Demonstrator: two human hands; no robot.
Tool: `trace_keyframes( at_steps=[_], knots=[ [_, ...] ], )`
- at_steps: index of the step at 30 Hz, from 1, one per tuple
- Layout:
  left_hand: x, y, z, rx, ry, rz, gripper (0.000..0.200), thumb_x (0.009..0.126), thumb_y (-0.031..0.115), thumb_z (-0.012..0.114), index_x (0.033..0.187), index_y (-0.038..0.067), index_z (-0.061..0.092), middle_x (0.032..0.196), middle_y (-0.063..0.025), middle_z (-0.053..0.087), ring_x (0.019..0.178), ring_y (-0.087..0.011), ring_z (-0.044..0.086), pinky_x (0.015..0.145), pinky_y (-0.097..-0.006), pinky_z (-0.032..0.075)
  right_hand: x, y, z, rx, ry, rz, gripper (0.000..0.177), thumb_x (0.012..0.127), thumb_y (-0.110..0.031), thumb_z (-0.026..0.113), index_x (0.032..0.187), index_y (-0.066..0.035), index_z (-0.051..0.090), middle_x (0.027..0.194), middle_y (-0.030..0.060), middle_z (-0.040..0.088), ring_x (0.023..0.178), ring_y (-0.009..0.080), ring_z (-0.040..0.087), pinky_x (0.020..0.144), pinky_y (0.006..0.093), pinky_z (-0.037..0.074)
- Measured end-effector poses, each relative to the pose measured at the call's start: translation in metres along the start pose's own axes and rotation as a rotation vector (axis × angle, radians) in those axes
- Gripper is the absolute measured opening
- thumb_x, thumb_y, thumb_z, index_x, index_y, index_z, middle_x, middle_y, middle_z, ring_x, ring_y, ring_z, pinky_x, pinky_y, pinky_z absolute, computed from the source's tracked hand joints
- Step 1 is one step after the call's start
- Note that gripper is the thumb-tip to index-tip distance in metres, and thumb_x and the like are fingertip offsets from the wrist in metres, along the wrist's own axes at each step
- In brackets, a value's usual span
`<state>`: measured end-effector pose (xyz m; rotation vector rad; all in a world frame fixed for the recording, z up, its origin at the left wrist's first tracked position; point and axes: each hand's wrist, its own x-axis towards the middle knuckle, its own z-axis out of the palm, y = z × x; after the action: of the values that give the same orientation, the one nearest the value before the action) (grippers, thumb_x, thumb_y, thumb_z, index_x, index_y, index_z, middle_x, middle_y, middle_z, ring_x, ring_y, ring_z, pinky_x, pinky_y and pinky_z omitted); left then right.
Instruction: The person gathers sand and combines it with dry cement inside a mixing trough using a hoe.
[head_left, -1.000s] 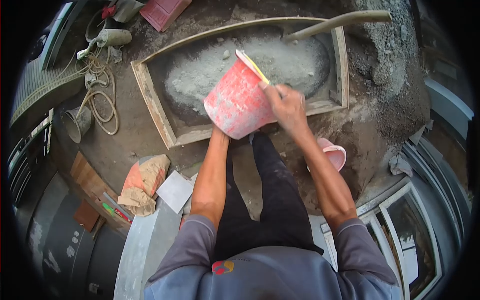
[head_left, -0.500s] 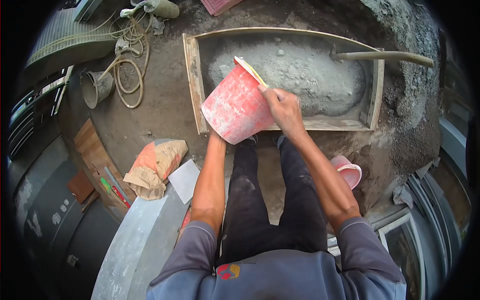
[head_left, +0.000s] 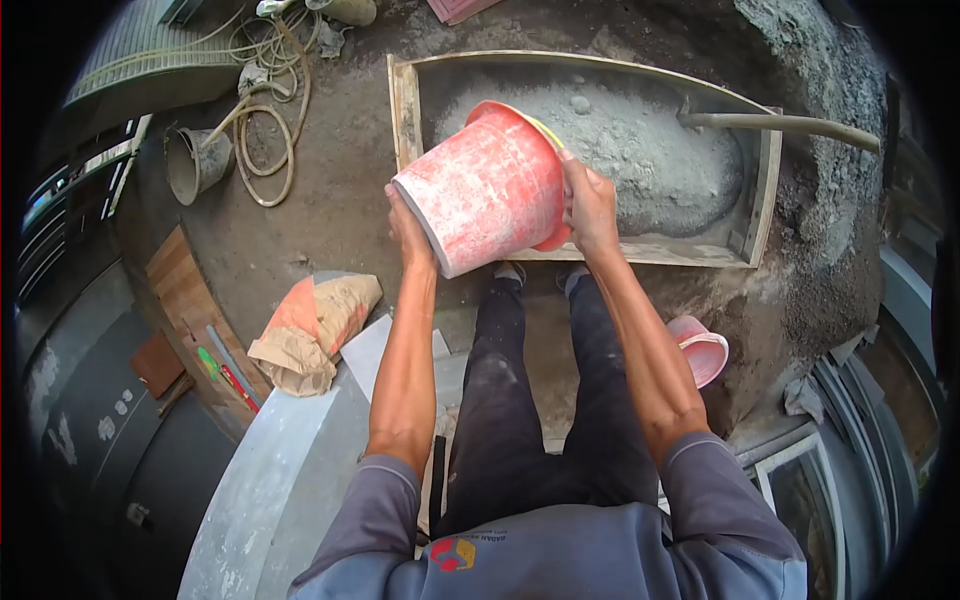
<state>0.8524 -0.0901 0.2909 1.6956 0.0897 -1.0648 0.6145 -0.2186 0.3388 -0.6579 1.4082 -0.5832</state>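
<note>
Holding the red bucket (head_left: 485, 190) tipped on its side, I had my left hand (head_left: 408, 228) braced against its base and my right hand (head_left: 590, 205) gripping near the rim. Its mouth faced away, so I couldn't tell what, if anything, was inside. Beyond it, the wooden trough (head_left: 404, 110) contained a grey, powdery heap (head_left: 660, 165). A pink bucket (head_left: 700, 352) sat near my right forearm, its contents unclear.
</note>
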Motion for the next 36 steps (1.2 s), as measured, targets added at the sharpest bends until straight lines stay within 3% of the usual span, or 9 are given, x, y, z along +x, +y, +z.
trace_keyframes(
  at_steps=[3, 10, 15, 18, 24, 29, 31, 34, 36],
  knots=[
    [-0.021, 0.000, 0.014, 0.384, 0.186, -0.004, 0.099, 0.096, 0.082, 0.043, 0.150, 0.000, 0.047, 0.144, -0.0317, 0.044, 0.132, -0.0440, 0.053, 0.107, -0.0552, 0.047, 0.002, 0.005, -0.029, 0.180, 0.078, 0.110, 0.045, 0.103, -0.044, 0.066, 0.072, -0.018, 0.047, 0.057, -0.0092, 0.036, 0.044, 0.0041, 0.025, 0.040, 0.0257, 0.017],
    [-0.046, 0.016, 0.062, 0.721, 0.277, 0.219, 0.090, 0.096, 0.075, 0.055, 0.146, 0.000, 0.050, 0.136, -0.0311, 0.044, 0.134, -0.0470, 0.043, 0.115, -0.0543, 0.034, 0.009, 0.002, -0.080, 0.335, 0.029, 0.093, 0.049, 0.103, -0.049, 0.064, 0.071, -0.018, 0.043, 0.054, -0.0085, 0.032, 0.043, 0.0052, 0.021, 0.040, 0.0253, 0.015],
    [-0.065, 0.044, 0.111, 0.842, 0.202, 0.488, 0.087, 0.095, 0.071, 0.060, 0.144, 0.001, 0.052, 0.132, -0.0289, 0.045, 0.131, -0.0481, 0.043, 0.113, -0.0595, 0.033, 0.022, -0.011, -0.109, 0.420, 0.111, 0.081, 0.048, 0.103, -0.048, 0.063, 0.069, -0.020, 0.044, 0.054, -0.0083, 0.035, 0.042, 0.0050, 0.023, 0.040, 0.0258, 0.015],
    [-0.066, 0.046, 0.120, 0.875, 0.090, 0.467, 0.084, 0.095, 0.068, 0.063, 0.145, 0.001, 0.052, 0.133, -0.0284, 0.045, 0.131, -0.0475, 0.044, 0.113, -0.0576, 0.034, 0.031, -0.005, -0.131, 0.485, 0.070, 0.152, 0.048, 0.103, -0.049, 0.063, 0.069, -0.020, 0.043, 0.054, -0.0080, 0.036, 0.042, 0.0050, 0.023, 0.041, 0.0258, 0.014],
    [-0.071, 0.053, 0.165, 0.837, -0.036, 0.690, 0.083, 0.096, 0.061, 0.068, 0.145, -0.004, 0.050, 0.134, -0.0302, 0.046, 0.124, -0.0456, 0.050, 0.111, -0.0508, 0.039, 0.059, -0.010, -0.163, 0.533, 0.063, 0.199, 0.050, 0.105, -0.053, 0.058, 0.072, -0.019, 0.042, 0.053, -0.0089, 0.032, 0.042, 0.0047, 0.021, 0.040, 0.0240, 0.014],
    [-0.121, 0.110, 0.224, 0.854, -0.133, 0.955, 0.081, 0.097, 0.058, 0.068, 0.142, -0.007, 0.050, 0.134, -0.0299, 0.050, 0.130, -0.0465, 0.050, 0.110, -0.0512, 0.041, 0.060, -0.059, -0.191, 0.664, -0.042, 0.035, 0.050, 0.107, -0.051, 0.055, 0.072, -0.019, 0.043, 0.052, -0.0086, 0.030, 0.040, 0.0052, 0.021, 0.039, 0.0230, 0.017],
    [-0.124, 0.112, 0.251, 0.870, -0.148, 1.050, 0.080, 0.097, 0.058, 0.068, 0.140, -0.007, 0.051, 0.135, -0.0307, 0.051, 0.130, -0.0470, 0.050, 0.109, -0.0523, 0.041, 0.092, -0.044, -0.209, 0.769, -0.172, -0.038, 0.051, 0.106, -0.054, 0.057, 0.072, -0.018, 0.044, 0.052, -0.0088, 0.029, 0.040, 0.0053, 0.021, 0.039, 0.0234, 0.016],
    [-0.021, 0.032, 0.291, 1.116, -0.152, 0.954, 0.077, 0.100, 0.060, 0.063, 0.139, -0.006, 0.054, 0.136, -0.0340, 0.053, 0.132, -0.0466, 0.051, 0.109, -0.0500, 0.041, 0.173, 0.023, -0.220, 0.654, 0.141, 0.179, 0.052, 0.104, -0.057, 0.059, 0.072, -0.017, 0.046, 0.053, -0.0093, 0.029, 0.040, 0.0056, 0.019, 0.039, 0.0240, 0.015],
    [-0.003, 0.026, 0.290, 1.065, -0.184, 0.811, 0.079, 0.098, 0.059, 0.066, 0.138, -0.007, 0.054, 0.135, -0.0324, 0.052, 0.128, -0.0479, 0.051, 0.107, -0.0534, 0.042, 0.169, 0.002, -0.230, 0.566, 0.119, 0.145, 0.053, 0.103, -0.059, 0.061, 0.072, -0.017, 0.046, 0.053, -0.0097, 0.029, 0.041, 0.0058, 0.018, 0.040, 0.0245, 0.015]
  ],
)
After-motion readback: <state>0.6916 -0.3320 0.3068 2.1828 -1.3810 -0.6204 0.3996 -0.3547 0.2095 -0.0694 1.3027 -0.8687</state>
